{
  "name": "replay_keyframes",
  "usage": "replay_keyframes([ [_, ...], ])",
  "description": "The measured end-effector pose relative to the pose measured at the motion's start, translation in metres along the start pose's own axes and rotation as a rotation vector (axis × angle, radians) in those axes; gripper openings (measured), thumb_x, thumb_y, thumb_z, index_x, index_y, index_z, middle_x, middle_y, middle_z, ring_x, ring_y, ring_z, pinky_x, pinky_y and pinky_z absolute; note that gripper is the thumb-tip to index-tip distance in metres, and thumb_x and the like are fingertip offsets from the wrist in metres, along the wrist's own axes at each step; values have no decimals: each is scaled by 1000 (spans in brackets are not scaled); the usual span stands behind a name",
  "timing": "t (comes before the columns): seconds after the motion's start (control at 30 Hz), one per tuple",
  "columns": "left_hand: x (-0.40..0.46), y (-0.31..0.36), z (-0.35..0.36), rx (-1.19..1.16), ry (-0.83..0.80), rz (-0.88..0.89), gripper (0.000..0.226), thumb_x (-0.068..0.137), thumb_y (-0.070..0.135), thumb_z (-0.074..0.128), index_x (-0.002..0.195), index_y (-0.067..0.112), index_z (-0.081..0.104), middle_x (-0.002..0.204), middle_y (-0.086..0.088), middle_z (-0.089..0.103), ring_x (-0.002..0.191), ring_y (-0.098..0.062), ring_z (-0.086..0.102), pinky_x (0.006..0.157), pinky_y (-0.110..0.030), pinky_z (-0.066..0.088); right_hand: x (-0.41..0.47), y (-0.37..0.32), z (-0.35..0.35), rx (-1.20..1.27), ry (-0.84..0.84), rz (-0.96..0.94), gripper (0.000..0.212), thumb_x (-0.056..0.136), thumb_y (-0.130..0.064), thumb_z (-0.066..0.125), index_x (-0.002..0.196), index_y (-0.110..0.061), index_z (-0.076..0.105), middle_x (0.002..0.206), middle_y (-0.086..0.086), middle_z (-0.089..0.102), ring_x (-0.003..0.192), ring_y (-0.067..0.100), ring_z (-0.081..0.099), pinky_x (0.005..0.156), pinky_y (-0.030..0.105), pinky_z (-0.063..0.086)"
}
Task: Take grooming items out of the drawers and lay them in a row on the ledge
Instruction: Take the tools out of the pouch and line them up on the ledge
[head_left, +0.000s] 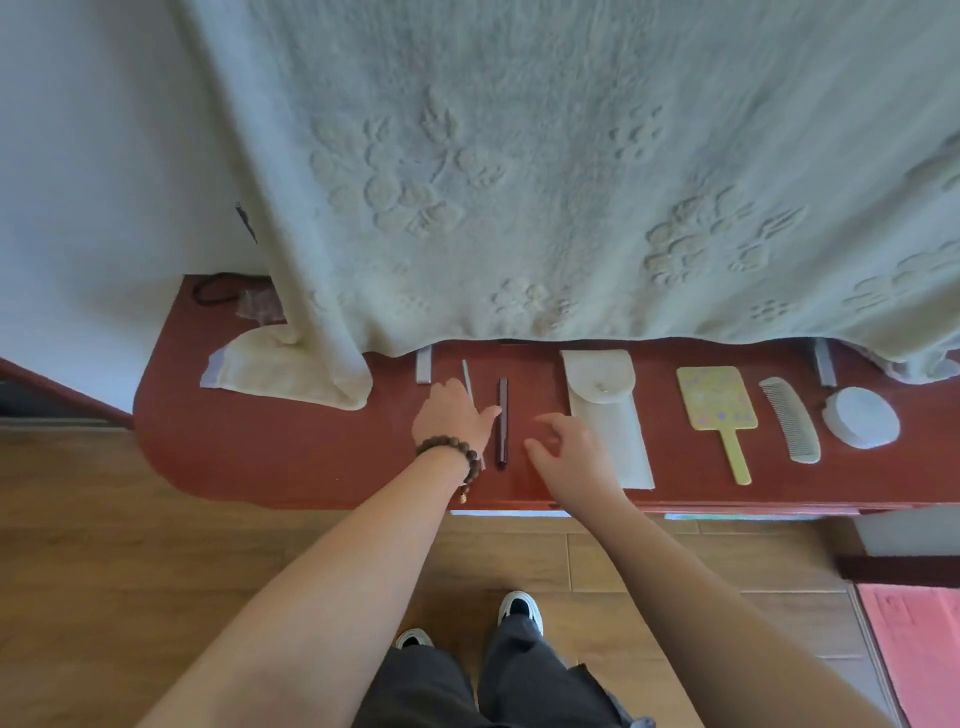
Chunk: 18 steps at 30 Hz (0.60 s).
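Note:
On the red-brown ledge (311, 467) lies a row of grooming items: a thin pale stick (467, 379), a dark slim pen-shaped stick (502, 421), a white snap pouch (605, 410), a yellow hand mirror (719, 410), a pale comb (789, 418) and a round white box (862, 415). My left hand (452, 415), with a bead bracelet at the wrist, rests over the pale stick, its thumb reaching toward the dark stick. My right hand (566, 441) hovers beside the pouch with fingers loosely curled, holding nothing.
A large pale embossed cloth (519, 182) hangs down to the back of the ledge. A folded cream towel (280, 371) lies at the left end, with a dark hair tie (215, 291) behind it. Wooden floor and a pink mat (919, 649) are below.

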<state>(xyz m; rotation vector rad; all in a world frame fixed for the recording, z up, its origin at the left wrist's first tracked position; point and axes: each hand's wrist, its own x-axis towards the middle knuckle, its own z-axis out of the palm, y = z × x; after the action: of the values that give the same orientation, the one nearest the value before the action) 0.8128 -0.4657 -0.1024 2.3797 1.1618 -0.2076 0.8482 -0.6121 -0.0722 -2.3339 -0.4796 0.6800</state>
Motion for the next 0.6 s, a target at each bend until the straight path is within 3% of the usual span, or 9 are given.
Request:
replay_keyframes([
  [0.17, 10, 8, 1, -41, -25, -118, 36, 87, 39, 65, 108, 11, 61, 110, -9, 64, 99, -27, 64, 79, -38, 54, 20, 6, -12, 8, -59, -25, 32, 92, -23, 57, 123, -16, 59, 122, 1, 62, 111, 13, 57, 90, 22, 42],
  [0.37, 10, 10, -9, -144, -45, -161, 25, 91, 28, 59, 98, 6, 69, 99, -9, 71, 92, -26, 67, 69, -27, 48, 34, 4, -16, 31, -107, -50, 29, 92, -24, 56, 120, -18, 60, 118, 0, 62, 106, 11, 56, 90, 23, 41],
  [0.5, 5, 0, -18, -427, -80, -94, 17, 88, 27, 64, 87, 10, 68, 92, -6, 71, 91, -23, 66, 76, -28, 52, 40, -5, -22, 105, -84, -61, 27, 92, -24, 57, 117, -17, 63, 113, -3, 63, 103, 10, 58, 90, 22, 42],
  [0.6, -5, -6, -30, -815, -227, -84, 13, 88, 21, 66, 87, 8, 69, 82, -5, 72, 80, -20, 66, 74, -32, 57, 46, -17, -26, 205, -66, -52, 25, 92, -25, 58, 115, -17, 63, 102, -7, 63, 94, 8, 59, 75, 13, 42],
])
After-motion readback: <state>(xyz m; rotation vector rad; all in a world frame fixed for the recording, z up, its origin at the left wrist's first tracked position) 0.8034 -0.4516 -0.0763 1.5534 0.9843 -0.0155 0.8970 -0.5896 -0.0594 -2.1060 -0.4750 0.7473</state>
